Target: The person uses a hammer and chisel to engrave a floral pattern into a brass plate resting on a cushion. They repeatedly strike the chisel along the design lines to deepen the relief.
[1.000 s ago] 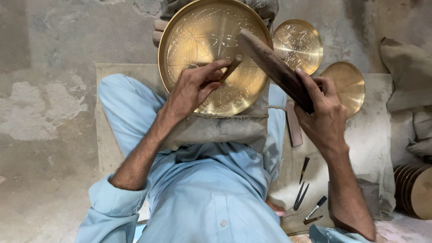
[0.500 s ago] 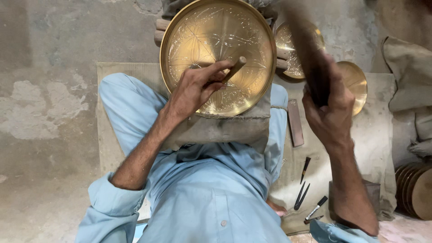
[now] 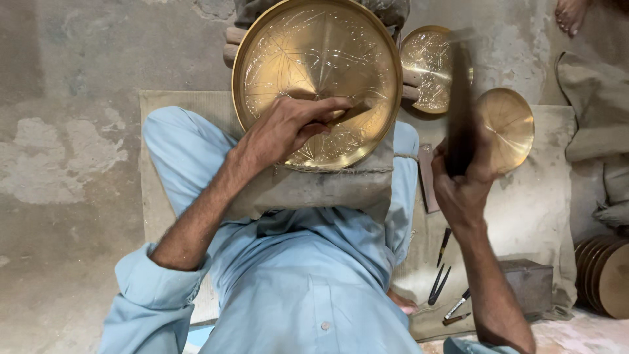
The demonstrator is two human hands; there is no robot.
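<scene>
Head view: large engraved brass tray (image 3: 308, 59) at upper centre, propped on grey cushion (image 3: 314, 187). Left hand (image 3: 288, 128) pinching chisel (image 3: 350, 113) against tray face. Right hand (image 3: 462, 187) gripping blurred dark mallet (image 3: 458, 105) (raised upright). Small brass plates (image 3: 504, 124) at right, holding nothing.

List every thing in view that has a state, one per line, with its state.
Large brass plate: propped on the lap cushion, partly engraved.
Chisel: tip against the large brass plate, gripped.
Left hand: closed on the chisel.
Wooden mallet: raised, motion-blurred.
Right hand: closed on the wooden mallet.
Two smaller brass plates: lying on the floor, apart from both hands.
Spare tools: loose on the mat.
</scene>
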